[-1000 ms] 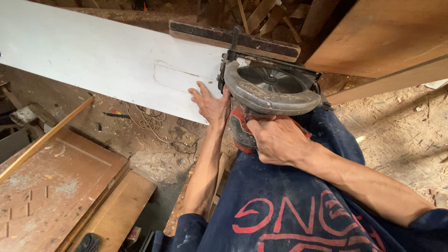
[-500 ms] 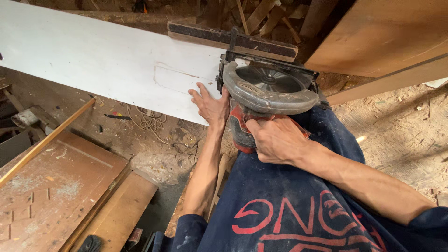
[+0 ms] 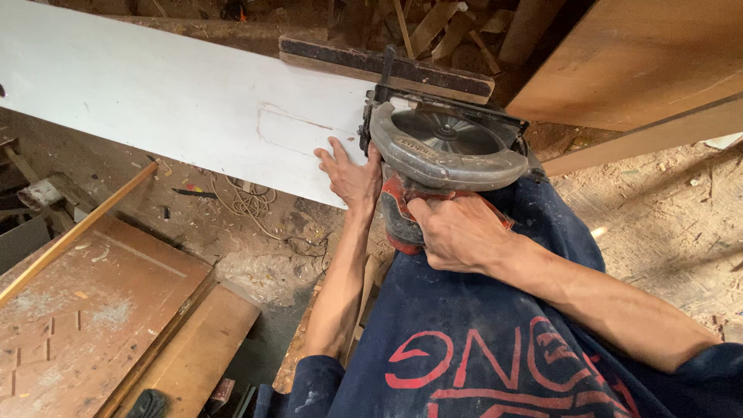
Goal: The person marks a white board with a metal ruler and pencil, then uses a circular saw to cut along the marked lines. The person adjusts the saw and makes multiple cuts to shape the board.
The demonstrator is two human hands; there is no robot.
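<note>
I see right hand [image 3: 457,232] gripping saw [image 3: 445,155], heavy, take by handle | left hand [image 3: 352,176] flat on stiff white board [image 3: 170,97]

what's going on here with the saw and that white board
A person is working a circular saw on a long white board. The right hand grips the saw's red handle, and the left hand lies flat on the board beside the saw. Sawdust covers the floor, and brown wooden panels lie at lower left.
</note>
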